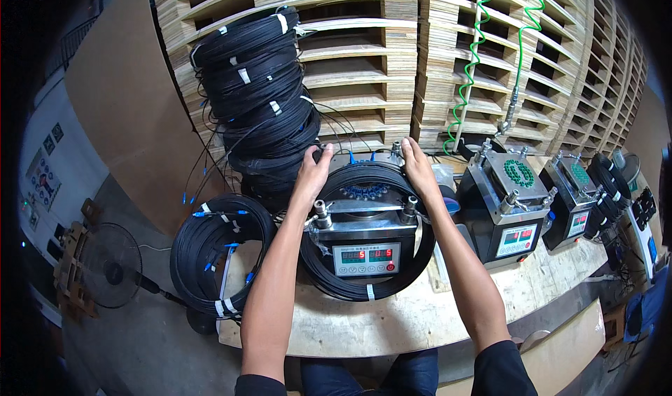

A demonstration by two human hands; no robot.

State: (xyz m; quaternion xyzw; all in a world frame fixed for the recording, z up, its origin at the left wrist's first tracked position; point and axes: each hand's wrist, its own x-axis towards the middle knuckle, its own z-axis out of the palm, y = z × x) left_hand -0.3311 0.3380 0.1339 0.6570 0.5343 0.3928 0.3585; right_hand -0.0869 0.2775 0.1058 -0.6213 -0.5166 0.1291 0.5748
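A black polishing machine (363, 248) with a metal top and red digits stands before me. A large coil of black cable (370, 292) surrounds it, its upper part lying across the top. Blue connectors (367, 192) ring the round fixture there. At the far left corner my left hand (312, 176) is closed, thumb raised, by a small dark part; its grip is partly hidden. My right hand (419, 173) is closed at the far right corner, beside a metal clamp post (397, 148); whatever its fingers hold is hidden. Two near clamp posts (321, 214) flank the front plate.
A tall stack of black cable coils (255, 109) rises behind on the left. Another coil (222, 256) with blue connectors overhangs the table's (336, 326) left edge, near a fan (108, 264). Two similar machines (509, 207) stand right. Wooden pallets (350, 53) and green spiral hoses (470, 67) are behind.
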